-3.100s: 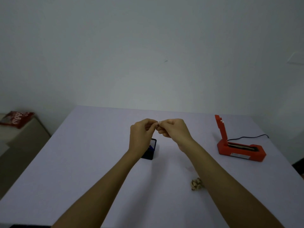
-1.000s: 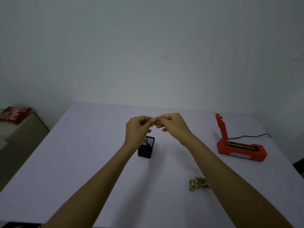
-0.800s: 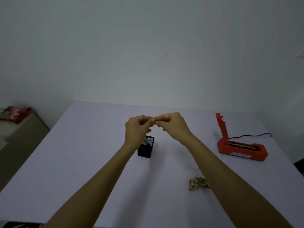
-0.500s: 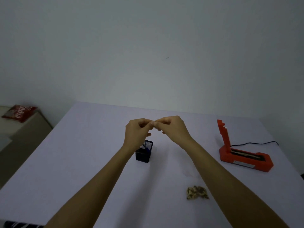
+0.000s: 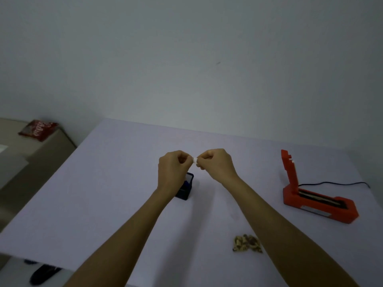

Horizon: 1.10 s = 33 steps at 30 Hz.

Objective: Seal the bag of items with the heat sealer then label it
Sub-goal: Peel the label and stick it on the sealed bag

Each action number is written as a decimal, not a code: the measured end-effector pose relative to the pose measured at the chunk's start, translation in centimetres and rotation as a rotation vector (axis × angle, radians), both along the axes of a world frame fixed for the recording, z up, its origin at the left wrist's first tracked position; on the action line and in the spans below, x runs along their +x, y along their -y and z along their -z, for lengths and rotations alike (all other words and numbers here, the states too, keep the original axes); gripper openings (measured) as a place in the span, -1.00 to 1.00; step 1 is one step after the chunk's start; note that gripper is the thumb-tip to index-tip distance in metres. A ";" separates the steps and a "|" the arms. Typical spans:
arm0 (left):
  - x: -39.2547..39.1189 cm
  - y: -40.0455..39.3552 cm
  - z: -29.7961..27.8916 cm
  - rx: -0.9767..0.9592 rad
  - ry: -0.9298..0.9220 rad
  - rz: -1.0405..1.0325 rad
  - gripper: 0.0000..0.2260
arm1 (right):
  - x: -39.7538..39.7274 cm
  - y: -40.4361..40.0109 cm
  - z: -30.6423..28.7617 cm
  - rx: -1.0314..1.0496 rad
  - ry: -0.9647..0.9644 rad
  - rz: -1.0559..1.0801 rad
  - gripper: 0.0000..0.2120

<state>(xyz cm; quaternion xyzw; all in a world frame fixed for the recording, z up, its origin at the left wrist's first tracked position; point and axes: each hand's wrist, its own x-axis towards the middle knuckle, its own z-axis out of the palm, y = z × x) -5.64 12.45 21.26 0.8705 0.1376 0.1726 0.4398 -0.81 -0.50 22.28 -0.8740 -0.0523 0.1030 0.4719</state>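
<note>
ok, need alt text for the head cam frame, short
Two bare hands, left hand and right hand, are raised over a pale table, pinching a small white piece between them. On the table sit an open orange heat sealer at right, a small dark box behind the left wrist, and a bag of brown items near the right forearm.

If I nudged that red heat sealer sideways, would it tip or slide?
Probably slide. The heat sealer rests on a long, low base, so tipping seems unlikely, though its raised arm adds top weight. Its black cord trailing behind might drag.
</note>
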 end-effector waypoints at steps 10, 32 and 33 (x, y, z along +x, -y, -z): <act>-2.4 -3.7 1.8 -0.070 -0.147 -0.096 -0.88 | -0.4 0.3 4.7 -0.063 -0.192 -0.034 -0.86; -6.6 -6.9 12.5 -0.085 -0.388 -0.192 -0.90 | -5.9 -4.8 20.9 -0.251 -0.216 -0.161 -0.90; -6.5 -6.9 12.5 -0.080 -0.383 -0.193 -0.90 | -5.8 -4.9 19.9 -0.172 -0.196 -0.084 -0.90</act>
